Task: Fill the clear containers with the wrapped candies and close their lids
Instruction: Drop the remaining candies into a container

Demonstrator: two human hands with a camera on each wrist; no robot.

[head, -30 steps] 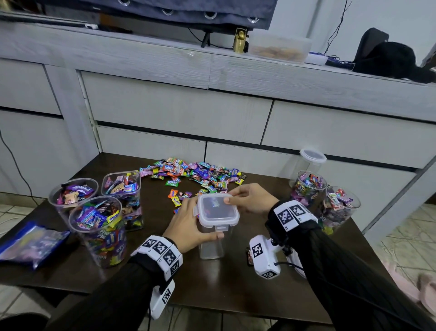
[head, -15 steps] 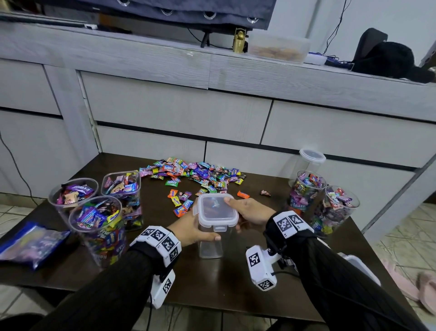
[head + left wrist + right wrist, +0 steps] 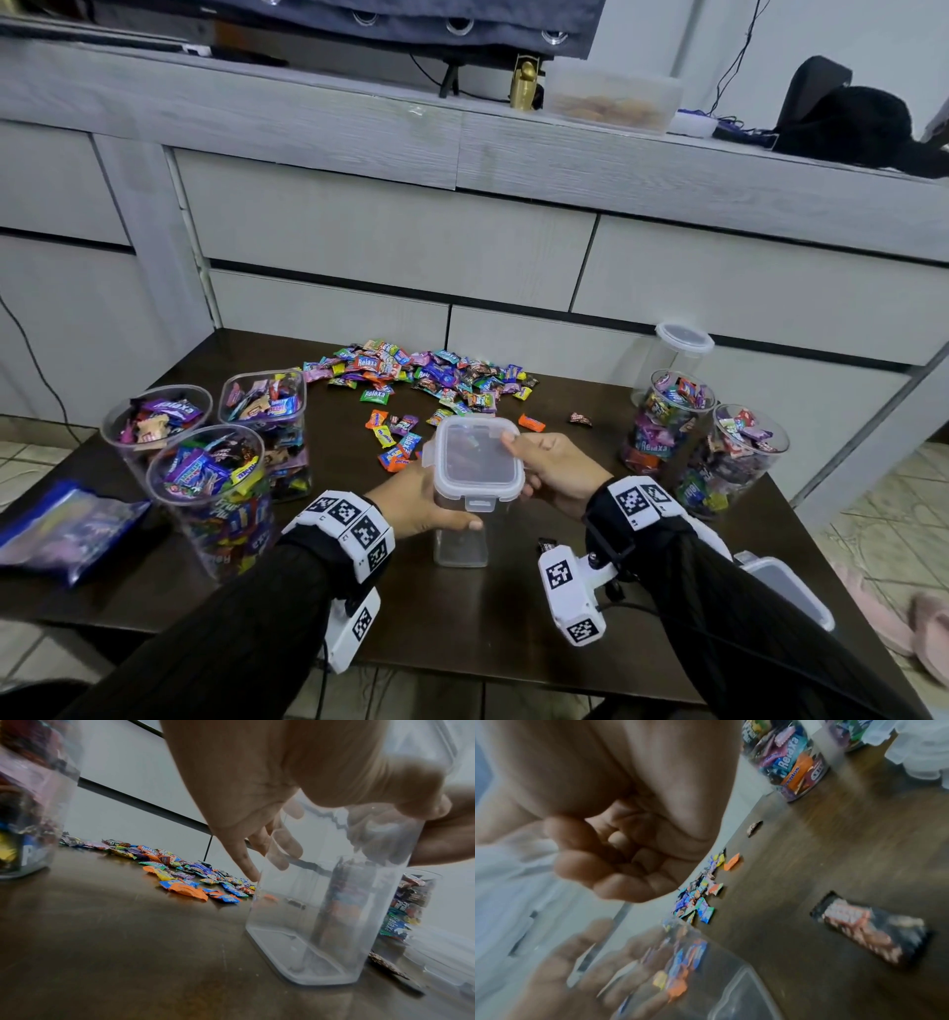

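A clear square container (image 3: 459, 545) stands on the dark table (image 3: 462, 616) in front of me, with its white clip lid (image 3: 477, 460) on top. In the left wrist view the container (image 3: 321, 923) looks empty. My left hand (image 3: 423, 501) grips its body from the left, thumb on the near face. On the lid's right edge rests my right hand (image 3: 549, 470), thumb on top and fingers (image 3: 598, 866) curled under the rim. Loose wrapped candies (image 3: 421, 372) lie in a pile behind.
Three open containers full of candy (image 3: 215, 493) stand at the left beside a blue bag (image 3: 67, 529). At the right are two filled round jars (image 3: 667, 421) and an empty lidded jar (image 3: 678, 349). A dark candy bar (image 3: 867, 927) lies under my right wrist. A white lidded box (image 3: 785, 591) sits at the right edge.
My right hand slid from the lid's far corner to its right edge, uncovering an orange and a dark candy behind. My left hand's hold on the body is unchanged.
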